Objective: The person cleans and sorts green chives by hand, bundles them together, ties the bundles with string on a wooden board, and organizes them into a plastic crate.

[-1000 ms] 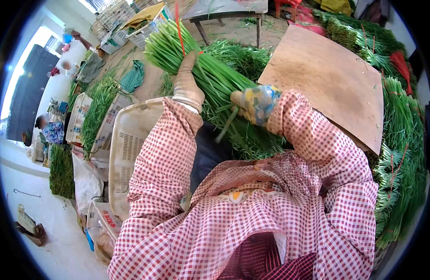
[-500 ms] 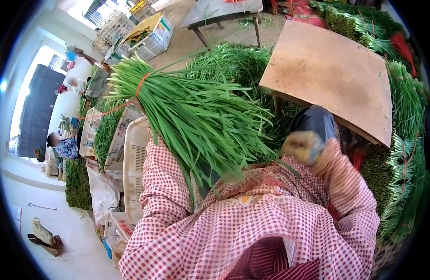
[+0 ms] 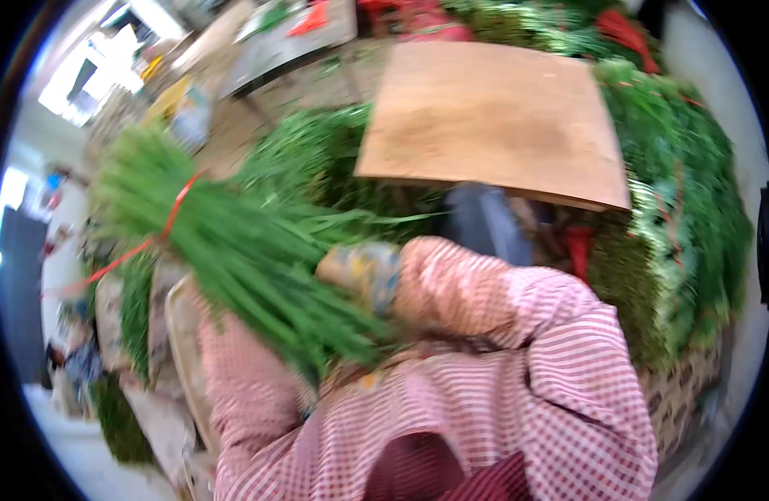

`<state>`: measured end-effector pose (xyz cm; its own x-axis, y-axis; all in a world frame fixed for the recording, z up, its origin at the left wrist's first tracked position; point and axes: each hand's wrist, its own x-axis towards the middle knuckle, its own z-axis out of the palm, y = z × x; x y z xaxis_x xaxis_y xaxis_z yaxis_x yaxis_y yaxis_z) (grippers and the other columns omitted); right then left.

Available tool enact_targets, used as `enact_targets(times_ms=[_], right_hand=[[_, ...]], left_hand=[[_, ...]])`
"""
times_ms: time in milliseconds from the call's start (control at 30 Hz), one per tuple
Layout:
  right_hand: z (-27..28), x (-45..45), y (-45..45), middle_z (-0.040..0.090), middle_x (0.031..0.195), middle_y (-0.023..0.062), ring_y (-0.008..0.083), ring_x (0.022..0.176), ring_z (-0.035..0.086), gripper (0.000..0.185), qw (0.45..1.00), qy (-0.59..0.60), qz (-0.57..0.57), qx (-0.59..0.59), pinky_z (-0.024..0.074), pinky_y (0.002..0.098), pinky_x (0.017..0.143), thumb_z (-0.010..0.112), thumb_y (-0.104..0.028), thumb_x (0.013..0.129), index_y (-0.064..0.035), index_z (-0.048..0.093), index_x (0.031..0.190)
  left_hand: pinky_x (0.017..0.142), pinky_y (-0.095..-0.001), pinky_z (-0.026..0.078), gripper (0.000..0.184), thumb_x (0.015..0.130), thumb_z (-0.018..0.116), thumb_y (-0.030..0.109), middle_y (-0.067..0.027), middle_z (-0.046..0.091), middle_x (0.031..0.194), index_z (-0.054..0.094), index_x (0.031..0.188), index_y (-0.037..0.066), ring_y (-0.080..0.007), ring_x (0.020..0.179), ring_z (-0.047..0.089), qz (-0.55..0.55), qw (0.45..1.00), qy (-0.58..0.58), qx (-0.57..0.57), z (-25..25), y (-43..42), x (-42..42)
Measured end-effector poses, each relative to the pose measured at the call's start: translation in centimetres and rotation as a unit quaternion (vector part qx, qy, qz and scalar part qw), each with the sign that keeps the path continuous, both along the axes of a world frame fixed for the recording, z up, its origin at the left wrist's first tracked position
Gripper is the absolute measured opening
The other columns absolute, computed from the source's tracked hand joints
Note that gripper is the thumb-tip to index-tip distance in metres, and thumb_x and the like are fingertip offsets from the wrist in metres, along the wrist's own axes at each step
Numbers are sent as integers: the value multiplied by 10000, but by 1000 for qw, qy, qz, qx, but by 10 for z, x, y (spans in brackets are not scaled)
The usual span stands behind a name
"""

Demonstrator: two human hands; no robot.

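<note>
A large bunch of long green stalks (image 3: 242, 242), bound by a red band (image 3: 180, 204) near its pale end, lies slantwise over my left forearm. The bunch hides my left hand beneath it, and a loose red tail of the band trails to the left. My right hand (image 3: 347, 267), in a patterned glove, is against the leafy side of the bunch; motion blurs its fingers, so their grip is unclear.
Beyond the bunch is a brown board (image 3: 493, 125) on legs. Stacked green bundles (image 3: 685, 184) line the right side. Loose greens (image 3: 305, 154) lie behind the bunch. A grey table (image 3: 292, 42) stands at the back, a pale crate (image 3: 184, 321) at the left.
The bunch has shifted left with my left arm. My right hand has come from beside my lap to the bunch's leafy side. The view has turned toward the right.
</note>
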<state>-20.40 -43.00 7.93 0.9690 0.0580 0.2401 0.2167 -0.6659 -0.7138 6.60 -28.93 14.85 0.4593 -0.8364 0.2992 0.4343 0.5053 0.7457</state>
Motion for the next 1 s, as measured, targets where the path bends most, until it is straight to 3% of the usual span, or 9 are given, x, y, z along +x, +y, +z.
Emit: enact_targets(times_ms=[200,300,367,467,533,733,800,867,1000], right_hand=[[-53,-68,-1,558,1096,188,345,1008,585,454,967,232,-73,-76,486,411,856,628,-202,785,-85,520,1210],[-30,-106,-42,552,1149,192,354,1040,580,476,940,290,-138,-113,490,416,872,638,-177,789,-78,517,1239],[18,-124,-58,529,1200,206,368,1067,569,552,955,142,-244,-97,488,423,887,662,-184,779,-75,479,1289],[73,-125,-67,478,1267,242,404,1140,517,719,914,-74,-399,-23,450,433,957,732,-289,743,-34,410,1333],[75,-110,-77,429,1326,259,415,1229,437,901,864,-285,-414,-47,385,441,1025,787,-347,677,1,332,1373],[134,-98,-61,367,1382,278,392,1322,328,1134,818,-384,-428,-32,311,450,1075,828,-416,598,22,194,1430],[141,-100,-53,359,1384,264,387,1291,373,1295,803,-404,-434,61,319,416,1070,910,-331,450,39,153,1433],[139,-111,-55,439,1370,167,255,1272,418,1085,737,-554,-208,327,354,360,1057,861,-230,569,-12,242,1433],[123,-181,-46,465,1345,165,280,1264,437,929,777,-454,-289,326,366,384,1048,783,-224,655,-22,293,1418]], left_hand=[[983,-443,452,575,842,638,350,-134,508,1323,478,1298,39,-262,1163,528,-76,996,-53,-15,5,-36,49],[996,-430,443,574,825,663,265,-137,498,1336,465,1311,33,-258,1168,527,-36,988,-149,-11,5,-68,94],[1021,-406,423,613,789,708,121,-139,483,1354,443,1332,22,-252,1176,523,77,963,-259,19,10,-88,134],[1037,-394,393,748,720,774,35,-139,475,1361,396,1365,18,-247,1194,510,24,972,-235,-7,37,-124,48],[1010,-381,405,794,703,801,80,-121,487,1341,375,1371,19,-235,1177,512,161,833,-528,-36,35,-148,32],[993,-389,406,662,787,713,91,-108,487,1311,388,1360,19,-235,1140,514,31,911,-400,-94,82,-185,-149],[1012,-390,388,673,785,718,119,-115,481,1322,387,1363,21,-258,1163,503,3,932,-355,-71,96,-183,-204],[1032,-363,363,771,733,696,102,-126,431,1357,325,1403,9,-252,1184,483,-171,942,-269,-110,119,-164,-257],[973,-348,415,990,611,723,20,-122,468,1291,197,1450,11,-216,1170,481,-226,868,-430,-101,123,-163,-329]])
